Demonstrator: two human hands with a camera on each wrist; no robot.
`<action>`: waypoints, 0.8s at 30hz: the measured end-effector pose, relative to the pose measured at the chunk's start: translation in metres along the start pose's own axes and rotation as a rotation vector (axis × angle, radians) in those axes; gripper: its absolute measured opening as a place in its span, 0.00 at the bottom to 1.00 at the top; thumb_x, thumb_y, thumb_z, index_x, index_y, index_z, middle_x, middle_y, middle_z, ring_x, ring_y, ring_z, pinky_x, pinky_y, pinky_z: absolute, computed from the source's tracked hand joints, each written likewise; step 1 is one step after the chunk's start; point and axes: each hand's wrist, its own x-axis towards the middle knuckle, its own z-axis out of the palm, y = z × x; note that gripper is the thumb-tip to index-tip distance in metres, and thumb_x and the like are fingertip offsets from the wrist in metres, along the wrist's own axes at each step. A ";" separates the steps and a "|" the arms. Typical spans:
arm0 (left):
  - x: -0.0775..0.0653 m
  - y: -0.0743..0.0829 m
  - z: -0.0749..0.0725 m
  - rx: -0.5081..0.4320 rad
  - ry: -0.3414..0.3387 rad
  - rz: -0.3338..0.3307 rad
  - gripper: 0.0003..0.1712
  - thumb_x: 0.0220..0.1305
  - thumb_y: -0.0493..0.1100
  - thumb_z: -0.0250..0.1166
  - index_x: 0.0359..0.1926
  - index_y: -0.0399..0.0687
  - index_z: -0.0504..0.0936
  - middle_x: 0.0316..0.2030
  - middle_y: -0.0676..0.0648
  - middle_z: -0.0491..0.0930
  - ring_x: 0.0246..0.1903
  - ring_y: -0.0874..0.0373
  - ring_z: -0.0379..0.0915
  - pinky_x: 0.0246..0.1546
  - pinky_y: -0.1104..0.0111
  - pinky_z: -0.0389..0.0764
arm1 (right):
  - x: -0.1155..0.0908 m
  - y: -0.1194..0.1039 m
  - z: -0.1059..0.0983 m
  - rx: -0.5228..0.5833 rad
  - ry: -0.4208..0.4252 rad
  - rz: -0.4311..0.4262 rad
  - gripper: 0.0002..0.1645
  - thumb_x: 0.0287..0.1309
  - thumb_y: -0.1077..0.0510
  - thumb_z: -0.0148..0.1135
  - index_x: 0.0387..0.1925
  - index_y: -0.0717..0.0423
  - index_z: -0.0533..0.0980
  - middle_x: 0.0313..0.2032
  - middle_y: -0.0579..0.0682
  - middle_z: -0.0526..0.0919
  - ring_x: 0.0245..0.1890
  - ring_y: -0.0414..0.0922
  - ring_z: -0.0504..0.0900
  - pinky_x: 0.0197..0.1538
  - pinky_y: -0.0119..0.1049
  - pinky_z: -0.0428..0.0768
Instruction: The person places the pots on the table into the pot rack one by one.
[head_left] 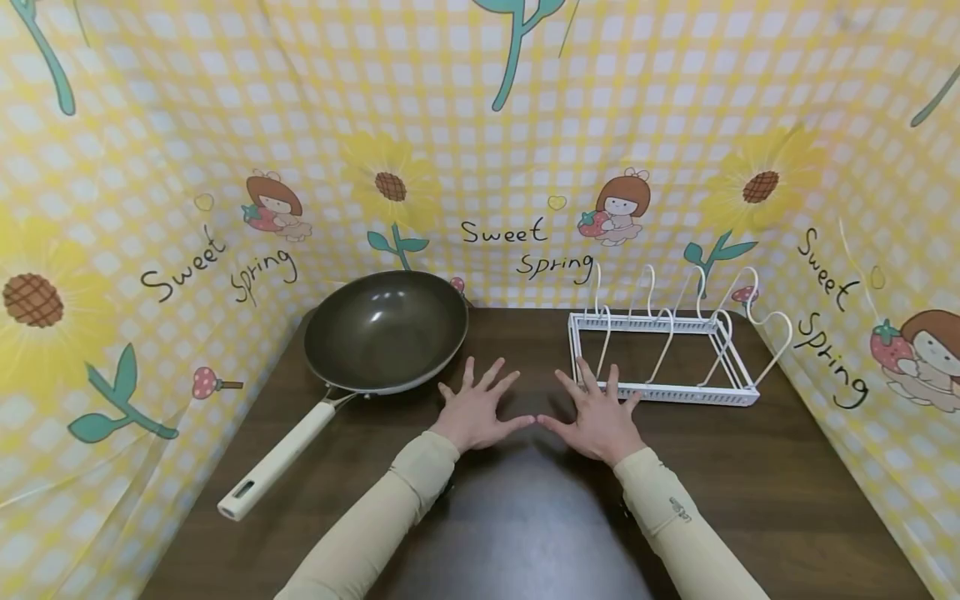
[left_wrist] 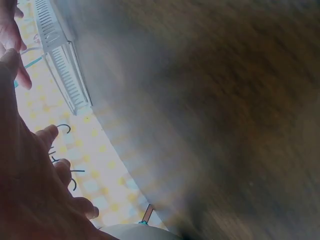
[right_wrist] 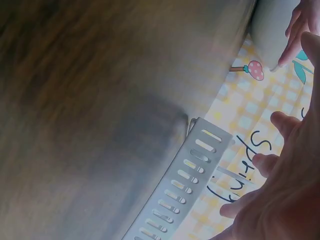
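Observation:
My left hand (head_left: 476,410) is held over the table with its fingers spread, just right of a dark frying pan (head_left: 386,333). The pan's cream handle (head_left: 277,458) points toward the near left. Fingers also spread, my right hand (head_left: 597,421) is at the near left corner of a white wire rack (head_left: 667,392) and overlaps its front rail in the head view. The two thumb tips nearly meet between the hands. Neither hand holds anything. In the right wrist view the slotted rail (right_wrist: 182,182) of the rack lies close beside the right hand (right_wrist: 280,185).
A dark brown wooden table (head_left: 525,533) carries the pan at left and the rack at right. Several curved white dividers (head_left: 670,342) rise from the rack. A yellow checked cloth (head_left: 495,167) with printed flowers and lettering hangs behind and along both sides.

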 end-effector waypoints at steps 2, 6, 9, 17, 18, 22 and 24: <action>0.000 -0.001 -0.001 -0.007 0.004 0.002 0.56 0.54 0.90 0.37 0.79 0.72 0.54 0.80 0.54 0.42 0.77 0.32 0.27 0.54 0.19 0.51 | 0.001 0.000 -0.001 -0.006 -0.003 0.006 0.57 0.52 0.12 0.47 0.77 0.34 0.60 0.80 0.51 0.47 0.74 0.76 0.39 0.53 0.88 0.46; -0.006 -0.001 -0.007 -0.036 0.003 0.005 0.53 0.59 0.86 0.45 0.79 0.72 0.51 0.81 0.53 0.42 0.76 0.30 0.29 0.54 0.20 0.54 | -0.001 -0.004 -0.003 -0.031 0.011 0.003 0.55 0.55 0.16 0.51 0.77 0.35 0.59 0.79 0.52 0.49 0.74 0.76 0.43 0.55 0.87 0.50; -0.016 -0.002 -0.015 -0.071 0.014 0.019 0.50 0.63 0.77 0.56 0.80 0.70 0.50 0.81 0.52 0.41 0.76 0.30 0.34 0.55 0.23 0.58 | -0.005 -0.011 -0.009 -0.045 0.045 -0.003 0.52 0.58 0.21 0.57 0.77 0.38 0.59 0.78 0.53 0.55 0.73 0.74 0.52 0.57 0.82 0.57; -0.040 -0.008 -0.051 -0.105 0.143 0.027 0.47 0.68 0.64 0.64 0.80 0.63 0.52 0.79 0.46 0.51 0.73 0.34 0.55 0.56 0.34 0.71 | -0.011 -0.033 -0.025 0.055 0.194 -0.050 0.52 0.60 0.32 0.65 0.76 0.52 0.60 0.69 0.62 0.69 0.64 0.68 0.70 0.60 0.66 0.71; -0.043 -0.010 -0.055 -0.109 0.171 0.027 0.47 0.67 0.63 0.64 0.80 0.62 0.53 0.78 0.45 0.53 0.72 0.35 0.57 0.56 0.35 0.72 | -0.011 -0.036 -0.026 0.093 0.208 -0.060 0.52 0.60 0.33 0.66 0.76 0.53 0.60 0.69 0.63 0.69 0.64 0.68 0.71 0.60 0.65 0.71; -0.061 -0.022 -0.072 -0.137 0.275 0.032 0.45 0.67 0.60 0.66 0.78 0.55 0.57 0.75 0.43 0.62 0.68 0.39 0.64 0.58 0.40 0.73 | -0.011 -0.047 -0.029 0.282 0.215 -0.097 0.54 0.58 0.36 0.70 0.75 0.59 0.59 0.69 0.64 0.69 0.65 0.65 0.72 0.63 0.60 0.72; -0.071 -0.030 -0.079 -0.156 0.313 0.032 0.45 0.68 0.59 0.66 0.78 0.53 0.58 0.73 0.43 0.64 0.67 0.40 0.66 0.60 0.43 0.72 | -0.011 -0.052 -0.029 0.393 0.164 -0.093 0.54 0.59 0.37 0.70 0.76 0.58 0.58 0.71 0.62 0.67 0.67 0.62 0.71 0.64 0.58 0.71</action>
